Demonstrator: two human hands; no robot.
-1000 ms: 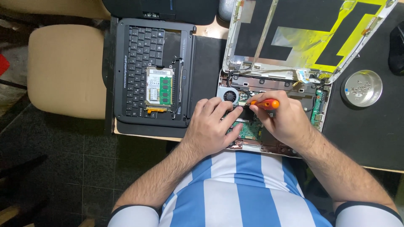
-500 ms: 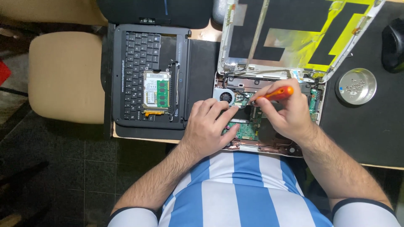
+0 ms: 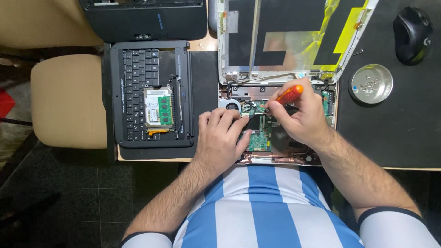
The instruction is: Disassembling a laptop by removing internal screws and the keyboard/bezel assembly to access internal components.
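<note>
An opened laptop base lies at the table's near edge, its green circuit board and round fan exposed. My right hand grips an orange-handled screwdriver, its tip down on the board near the fan. My left hand rests flat on the base, fingers spread over the board's left side. The laptop's lid, with black and yellow tape on its inside, leans open behind.
A removed black keyboard panel with a drive and a memory stick on it lies to the left. A round metal dish of screws and a black mouse sit at right. A beige chair seat stands left.
My right hand has shifted with the screwdriver up and left across the board, toward the fan. The view has drifted slightly. My left hand stays on the base.
</note>
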